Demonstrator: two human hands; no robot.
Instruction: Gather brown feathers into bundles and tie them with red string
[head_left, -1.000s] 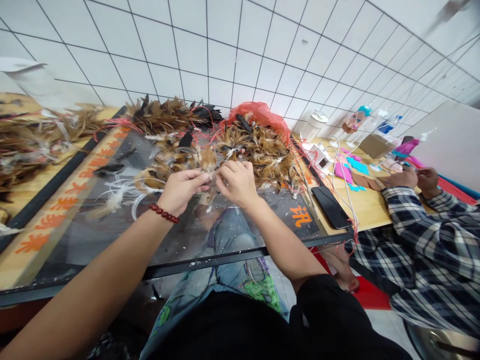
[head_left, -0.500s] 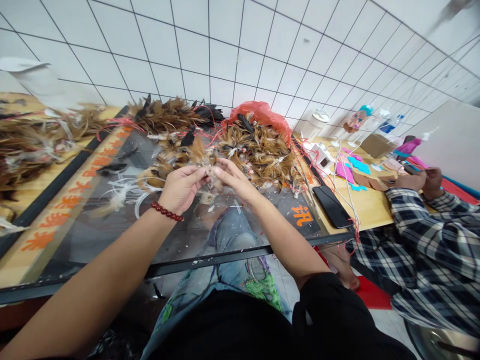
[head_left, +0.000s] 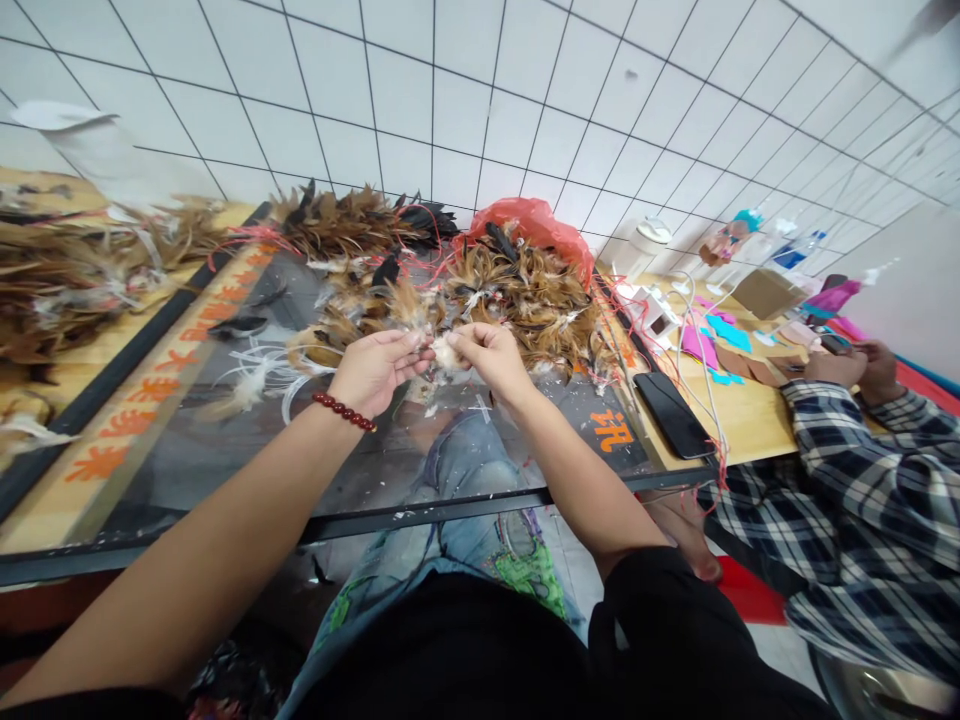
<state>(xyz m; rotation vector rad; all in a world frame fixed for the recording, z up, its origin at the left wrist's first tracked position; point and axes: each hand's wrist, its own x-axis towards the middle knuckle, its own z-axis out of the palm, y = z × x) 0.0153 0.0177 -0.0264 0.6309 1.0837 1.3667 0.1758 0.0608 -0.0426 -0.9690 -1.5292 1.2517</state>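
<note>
My left hand [head_left: 381, 368], with a dark red bead bracelet [head_left: 343, 411] at its wrist, pinches the base of a tan feather bunch [head_left: 407, 306] over the glass-topped table [head_left: 375, 470]. Close on its right, my right hand [head_left: 491, 358] has thumb and fingertips closed on pale fluff [head_left: 448, 353]. Brown and black feathers [head_left: 525, 300] are heaped just behind both hands. White strands [head_left: 259, 372] with a pale feather lie left of my left hand.
A red plastic bag [head_left: 536, 225] lies behind the heap. More feathers [head_left: 82, 275] cover the left side. To the right are a black phone [head_left: 673, 415], cables, a white cup [head_left: 643, 245] and coloured scraps [head_left: 697, 345]. A person in a checked shirt [head_left: 862, 450] works there.
My hands have moved a little apart, and pale fluff now shows between them at my right fingertips. The whole view has shifted slightly.
</note>
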